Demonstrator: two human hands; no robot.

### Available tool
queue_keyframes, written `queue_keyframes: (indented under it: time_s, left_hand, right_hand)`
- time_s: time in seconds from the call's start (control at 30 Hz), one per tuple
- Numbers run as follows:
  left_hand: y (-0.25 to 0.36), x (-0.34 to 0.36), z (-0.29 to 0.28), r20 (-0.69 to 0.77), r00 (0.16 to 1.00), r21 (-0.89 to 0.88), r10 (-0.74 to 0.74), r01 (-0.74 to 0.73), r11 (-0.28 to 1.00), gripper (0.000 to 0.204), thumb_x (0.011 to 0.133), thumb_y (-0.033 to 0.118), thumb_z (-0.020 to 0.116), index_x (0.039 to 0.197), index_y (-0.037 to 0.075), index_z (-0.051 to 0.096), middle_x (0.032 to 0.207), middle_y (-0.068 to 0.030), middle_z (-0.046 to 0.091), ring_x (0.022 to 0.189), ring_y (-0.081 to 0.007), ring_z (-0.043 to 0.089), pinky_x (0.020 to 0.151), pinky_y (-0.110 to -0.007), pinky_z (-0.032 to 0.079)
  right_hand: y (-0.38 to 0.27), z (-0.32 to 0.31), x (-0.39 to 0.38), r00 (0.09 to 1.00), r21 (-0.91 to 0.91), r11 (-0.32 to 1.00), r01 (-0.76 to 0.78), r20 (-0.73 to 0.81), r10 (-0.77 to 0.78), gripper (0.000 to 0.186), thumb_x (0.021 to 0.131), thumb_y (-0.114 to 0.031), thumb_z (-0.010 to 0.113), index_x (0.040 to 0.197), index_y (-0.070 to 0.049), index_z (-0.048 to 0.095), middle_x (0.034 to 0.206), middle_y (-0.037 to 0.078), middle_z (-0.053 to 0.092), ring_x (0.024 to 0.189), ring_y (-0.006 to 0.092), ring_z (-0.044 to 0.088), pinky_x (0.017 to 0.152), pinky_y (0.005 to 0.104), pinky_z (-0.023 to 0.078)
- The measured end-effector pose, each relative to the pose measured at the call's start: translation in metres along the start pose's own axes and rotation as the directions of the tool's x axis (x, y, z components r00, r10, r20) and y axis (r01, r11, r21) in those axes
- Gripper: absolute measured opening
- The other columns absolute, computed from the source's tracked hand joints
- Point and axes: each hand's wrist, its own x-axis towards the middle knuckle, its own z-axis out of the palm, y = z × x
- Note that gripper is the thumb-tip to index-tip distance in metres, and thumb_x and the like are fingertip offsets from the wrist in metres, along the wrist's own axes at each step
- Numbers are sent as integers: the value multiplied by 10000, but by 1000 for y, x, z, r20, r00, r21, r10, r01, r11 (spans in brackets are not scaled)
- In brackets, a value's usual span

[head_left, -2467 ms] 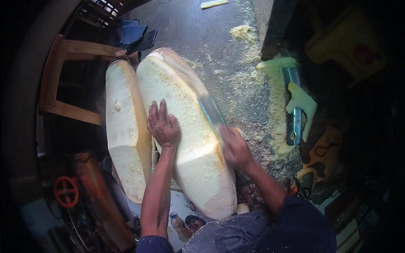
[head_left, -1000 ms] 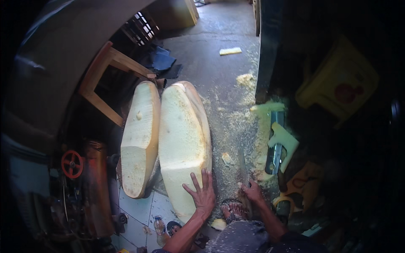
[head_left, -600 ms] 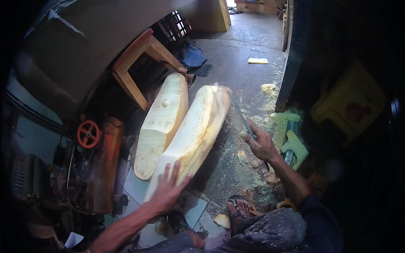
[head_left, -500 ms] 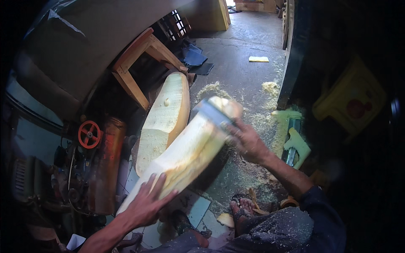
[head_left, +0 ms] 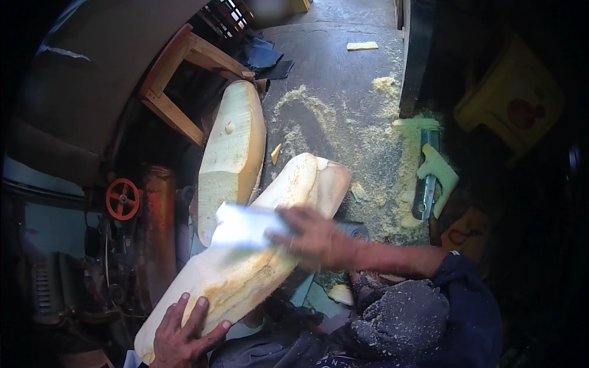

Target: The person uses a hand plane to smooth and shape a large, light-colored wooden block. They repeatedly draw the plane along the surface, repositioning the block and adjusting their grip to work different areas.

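Note:
A long cream block of seat foam lies slantwise in front of me, its far end pointing up and right. My left hand rests on its near end, fingers spread flat on the foam. In my right hand is a flat, shiny sheet, pressed to the middle of the foam's upper surface. Motion and glare blur that sheet, so its exact kind cannot be told. A second cream foam piece, shaped like a long seat, lies just beyond on the left.
Foam crumbs litter the dark floor. A wooden frame stands far left, near a rusty cylinder and red handwheel. On the right lie a metal tool with pale green parts and a yellow plastic item.
My right hand has drawn the sheet from the foam's far end down to its middle. The left hand has slid nearer the foam's near end. The view has tilted down.

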Motion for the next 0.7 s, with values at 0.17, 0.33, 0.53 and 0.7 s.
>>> queue_keyframes:
  time_s: [0.17,0.33,0.53,0.7]
  left_hand:
    - [-9,12,-15,65,998,29,18,-20,999,627,708,282,808,1320,393,734,1568,-178,515,1365,-503,545,1033,-571,530]
    - [-19,23,-28,125,984,156,127,-146,977,700,667,474,821,1357,442,709,1536,-202,530,1349,-540,546,1005,-630,537]
    - [-6,17,-30,110,994,-67,21,-14,998,583,838,104,722,1391,290,719,1631,-188,475,1435,-500,480,1142,-552,470]
    - [-2,10,-14,89,995,-27,46,-44,999,839,622,327,921,1428,312,690,1643,-177,461,1450,-501,456,1147,-584,452]
  right_hand:
    - [61,-7,-15,947,-203,935,-292,76,312,349,1004,-256,614,1281,-44,634,1164,241,652,998,337,614,921,518,513]
    - [25,16,-11,973,-193,981,-1,-225,-43,362,1009,-191,615,1330,-26,583,1179,245,659,987,348,691,813,486,589]
    - [77,3,-31,922,-427,885,-185,236,307,345,1046,-237,573,1300,-10,628,1213,232,680,1108,319,681,917,448,583]
    - [79,21,-32,989,-284,949,-137,9,146,377,989,-255,647,1304,-47,640,1027,173,666,897,311,689,834,505,583]
